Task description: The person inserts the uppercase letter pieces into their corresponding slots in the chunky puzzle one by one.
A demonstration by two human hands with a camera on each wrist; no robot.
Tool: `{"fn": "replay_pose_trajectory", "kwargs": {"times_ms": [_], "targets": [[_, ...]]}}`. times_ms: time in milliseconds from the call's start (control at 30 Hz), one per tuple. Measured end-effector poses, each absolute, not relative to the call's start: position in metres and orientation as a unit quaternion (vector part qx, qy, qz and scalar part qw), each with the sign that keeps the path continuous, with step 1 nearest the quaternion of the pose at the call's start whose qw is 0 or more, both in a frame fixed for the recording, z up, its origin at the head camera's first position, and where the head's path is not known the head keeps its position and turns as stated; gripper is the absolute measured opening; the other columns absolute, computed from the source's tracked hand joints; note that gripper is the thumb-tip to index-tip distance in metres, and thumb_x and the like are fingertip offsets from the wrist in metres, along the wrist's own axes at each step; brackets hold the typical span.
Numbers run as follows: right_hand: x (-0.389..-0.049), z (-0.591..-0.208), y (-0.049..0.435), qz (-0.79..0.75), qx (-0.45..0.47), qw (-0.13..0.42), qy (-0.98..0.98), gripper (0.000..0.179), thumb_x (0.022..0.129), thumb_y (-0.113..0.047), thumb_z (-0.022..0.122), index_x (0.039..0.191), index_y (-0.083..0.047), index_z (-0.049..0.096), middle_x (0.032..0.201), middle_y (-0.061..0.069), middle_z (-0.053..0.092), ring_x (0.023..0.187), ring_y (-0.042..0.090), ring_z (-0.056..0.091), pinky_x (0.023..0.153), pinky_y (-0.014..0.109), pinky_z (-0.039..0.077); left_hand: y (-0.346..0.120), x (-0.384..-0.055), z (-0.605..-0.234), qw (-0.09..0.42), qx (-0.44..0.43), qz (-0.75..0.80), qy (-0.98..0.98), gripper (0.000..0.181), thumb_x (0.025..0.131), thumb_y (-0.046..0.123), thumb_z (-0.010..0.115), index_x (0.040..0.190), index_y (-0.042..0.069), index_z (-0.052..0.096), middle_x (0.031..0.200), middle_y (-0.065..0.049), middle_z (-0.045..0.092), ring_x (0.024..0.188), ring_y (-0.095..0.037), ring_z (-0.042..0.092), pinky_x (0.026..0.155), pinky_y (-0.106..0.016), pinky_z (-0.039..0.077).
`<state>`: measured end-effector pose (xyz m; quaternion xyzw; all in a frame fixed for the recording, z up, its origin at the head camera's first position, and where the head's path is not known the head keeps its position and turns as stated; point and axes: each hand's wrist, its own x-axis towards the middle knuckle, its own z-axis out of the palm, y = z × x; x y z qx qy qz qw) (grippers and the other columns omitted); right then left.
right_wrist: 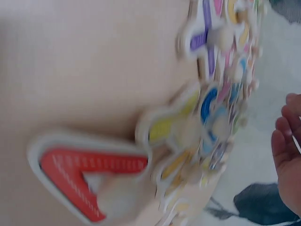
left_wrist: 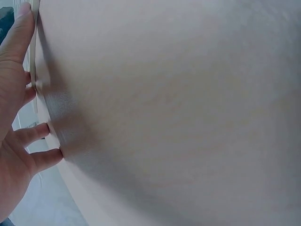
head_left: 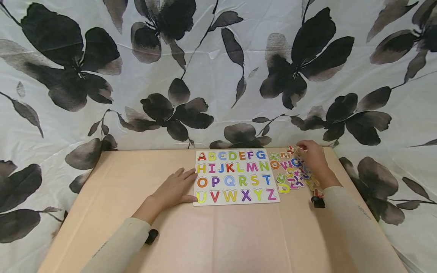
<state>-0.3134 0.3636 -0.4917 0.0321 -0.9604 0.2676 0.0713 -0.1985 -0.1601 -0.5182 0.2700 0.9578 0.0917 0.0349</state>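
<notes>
A white alphabet board (head_left: 239, 203) with coloured letters A to Z lies on the table. My left hand (head_left: 174, 187) rests at its left edge, fingers stretched out by the H and thumb by the U. In the left wrist view the fingers (left_wrist: 40, 159) touch down along the board's side. To the right of the board is a heap of loose knobbed letter pieces (head_left: 285, 187). My right hand (head_left: 312, 159) hovers over the heap's far right side, fingers loosely bent. The right wrist view shows no piece in these fingers (right_wrist: 281, 150).
A red letter piece (right_wrist: 94, 162) lies apart at the heap's near end. The table (head_left: 211, 239) is covered in pale tan. Behind it hangs a white cloth (head_left: 211, 60) with dark flowers. Black wrist cameras sit under both sleeves.
</notes>
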Motion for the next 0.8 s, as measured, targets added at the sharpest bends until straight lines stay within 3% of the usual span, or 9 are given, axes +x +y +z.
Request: {"fn": "replay_pose_trajectory", "kwargs": {"times_ms": [400,800], "targets": [[-0.330,-0.504,0.389,0.226,0.002,-0.012,-0.974,0.038,0.106,-0.010,0.052,0.141,0.005,0.056,0.130,0.031,0.057,0.119,0.049,0.057,0.103,0.064,0.048,-0.159,-0.199,-0.518,0.042,0.264,0.091,0.959,0.094,0.087,0.068,0.070,0.158,0.012,0.043,0.166,-0.008,0.039,0.148,-0.050,0.037,0.115,-0.065,0.038],[-0.336,-0.514,0.388,0.206,-0.007,-0.026,-0.978,0.031,0.105,-0.004,0.052,0.131,0.011,0.059,0.120,0.032,0.059,0.104,0.043,0.057,0.099,0.062,0.050,-0.159,-0.198,-0.513,0.062,0.251,0.093,0.962,0.096,0.086,0.067,0.071,0.158,0.012,0.043,0.167,-0.008,0.037,0.149,-0.050,0.035,0.116,-0.067,0.037]]}}
